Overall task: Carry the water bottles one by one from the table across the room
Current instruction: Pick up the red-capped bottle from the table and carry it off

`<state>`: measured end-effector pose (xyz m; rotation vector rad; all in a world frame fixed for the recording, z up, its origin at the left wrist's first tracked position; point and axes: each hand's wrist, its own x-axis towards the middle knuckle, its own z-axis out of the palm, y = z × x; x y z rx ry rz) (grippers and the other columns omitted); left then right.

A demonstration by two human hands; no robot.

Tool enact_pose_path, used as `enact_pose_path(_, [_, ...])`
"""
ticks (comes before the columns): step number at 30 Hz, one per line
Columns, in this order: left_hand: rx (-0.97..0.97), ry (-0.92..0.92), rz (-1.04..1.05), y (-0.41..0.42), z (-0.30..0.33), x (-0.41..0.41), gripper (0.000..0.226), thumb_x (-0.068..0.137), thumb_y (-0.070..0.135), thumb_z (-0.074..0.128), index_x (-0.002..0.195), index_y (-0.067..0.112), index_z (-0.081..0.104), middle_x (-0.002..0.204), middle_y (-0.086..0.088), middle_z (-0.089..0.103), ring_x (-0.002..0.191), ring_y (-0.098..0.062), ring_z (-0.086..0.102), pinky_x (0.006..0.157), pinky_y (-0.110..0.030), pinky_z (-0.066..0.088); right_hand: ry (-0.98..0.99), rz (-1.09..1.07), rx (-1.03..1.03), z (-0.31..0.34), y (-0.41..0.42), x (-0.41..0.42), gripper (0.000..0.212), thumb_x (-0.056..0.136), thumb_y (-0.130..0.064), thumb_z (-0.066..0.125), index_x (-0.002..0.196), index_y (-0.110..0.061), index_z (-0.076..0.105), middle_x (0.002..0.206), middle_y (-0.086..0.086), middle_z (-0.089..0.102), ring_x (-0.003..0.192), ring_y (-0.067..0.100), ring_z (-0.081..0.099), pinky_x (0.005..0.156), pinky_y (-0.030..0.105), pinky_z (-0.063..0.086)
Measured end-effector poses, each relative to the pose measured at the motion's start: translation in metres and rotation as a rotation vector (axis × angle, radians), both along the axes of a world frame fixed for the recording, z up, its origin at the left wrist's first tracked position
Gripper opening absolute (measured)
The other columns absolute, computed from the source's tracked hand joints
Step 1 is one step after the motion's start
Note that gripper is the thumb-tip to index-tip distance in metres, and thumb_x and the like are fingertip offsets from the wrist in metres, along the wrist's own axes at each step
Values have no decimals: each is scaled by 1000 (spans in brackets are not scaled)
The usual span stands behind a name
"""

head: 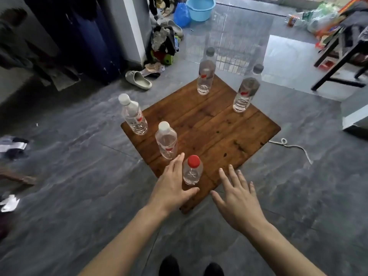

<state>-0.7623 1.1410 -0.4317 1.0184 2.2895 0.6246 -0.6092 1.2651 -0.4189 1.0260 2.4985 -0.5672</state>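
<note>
A low wooden table [219,124] carries several clear water bottles, all upright. Nearest me is the red-capped bottle [192,173]. My left hand [172,185] is spread beside it, fingers straight along its left side and thumb stretched under its near side, close to or touching it. My right hand [238,193] hovers open to the right of that bottle, apart from it, fingers spread. Two white-capped bottles [166,141] [133,115] line the table's left edge. Two grey-capped bottles [206,73] [248,91] stand at the far side.
Grey tiled floor surrounds the table. A slipper [138,79] and a pile of clothes [165,43] lie beyond on the left, a blue basin [200,7] further back. A dark bench [338,54] stands at the right. A white cord [294,147] trails by the table's right corner.
</note>
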Motion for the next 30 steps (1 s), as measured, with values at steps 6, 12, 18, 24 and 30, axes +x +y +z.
enact_pose_path(6, [260, -182, 161, 20, -56, -3, 84, 75, 32, 90, 144, 26, 45, 139, 9, 56, 128, 2, 51, 110, -19, 41, 14, 12, -20, -51, 11, -14, 72, 99, -60, 30, 160, -32, 5, 168, 0, -7, 155, 23, -7, 124, 54, 6])
enact_pose_path(12, [410, -163, 143, 25, -64, -4, 72, 70, 31, 93, 131, 29, 57, 120, 17, 65, 114, 3, 63, 98, -17, 51, 52, -36, -87, -71, 12, -18, 69, 100, -59, 30, 159, -33, 7, 168, 0, -6, 155, 23, -6, 124, 52, 4])
enact_pose_path(18, [522, -186, 14, 34, 7, 0, 68, 67, 34, 92, 126, 28, 58, 114, 23, 66, 107, 7, 66, 83, -8, 51, 334, -716, -730, -36, 16, -20, 52, 104, -49, 37, 150, -25, 41, 160, 0, 36, 145, 18, 33, 119, 40, 26])
enact_pose_path(24, [511, -212, -219, 71, 103, 13, 72, 63, 48, 89, 126, 30, 57, 115, 21, 69, 108, 1, 68, 84, -15, 56, 660, -1301, -1384, 18, 41, 11, 54, 104, -47, 36, 127, -5, 62, 116, 16, 73, 109, 31, 70, 90, 47, 56])
enact_pose_path(30, [503, -378, -247, 110, 195, 42, 72, 59, 38, 91, 126, 32, 63, 117, 17, 74, 111, -4, 69, 96, -27, 56, 810, -1350, -1575, 96, 70, 65, 62, 102, -52, 33, 133, -3, 55, 126, 18, 68, 109, 35, 70, 87, 53, 58])
